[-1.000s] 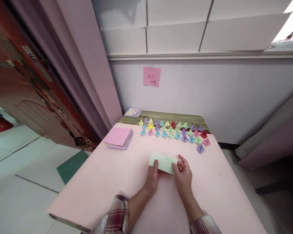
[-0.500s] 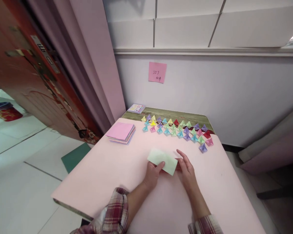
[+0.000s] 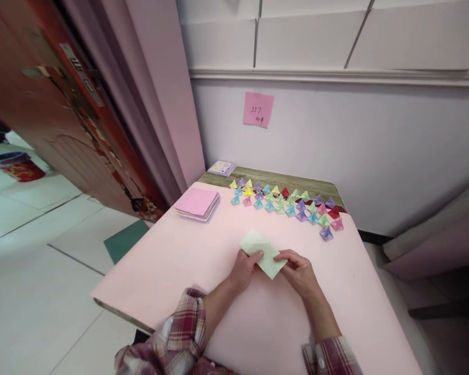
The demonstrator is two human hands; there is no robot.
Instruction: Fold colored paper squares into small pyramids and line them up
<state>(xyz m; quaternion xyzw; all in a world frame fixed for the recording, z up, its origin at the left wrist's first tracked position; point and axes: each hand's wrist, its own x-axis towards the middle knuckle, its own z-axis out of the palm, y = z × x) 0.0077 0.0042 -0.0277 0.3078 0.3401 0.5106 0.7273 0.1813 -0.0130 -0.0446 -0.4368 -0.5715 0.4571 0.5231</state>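
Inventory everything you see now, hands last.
Table: one, mostly pink, centre
Paper sheet: one, pale green, centre
Paper stack: one, pink topped, table left
Folded papers: about thirty, multicoloured, table's far side
Packet: one, pale, table's far left
Note: one, pink, wall
Panels: several, white, top
Door: one, red, left
Curtains: two, purplish, both sides
Bin: one, red, floor left
Flat piece: one, green, floor left
Sleeves: two, plaid, bottom
Left hand: one, bare, gripping sheet
Right hand: one, bare, sheet's right edge

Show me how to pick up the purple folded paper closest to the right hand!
Come from the near side and gently pinch the purple folded paper by its raised peak. That's probably best: the peak stands up, and the other folded papers are farther back.
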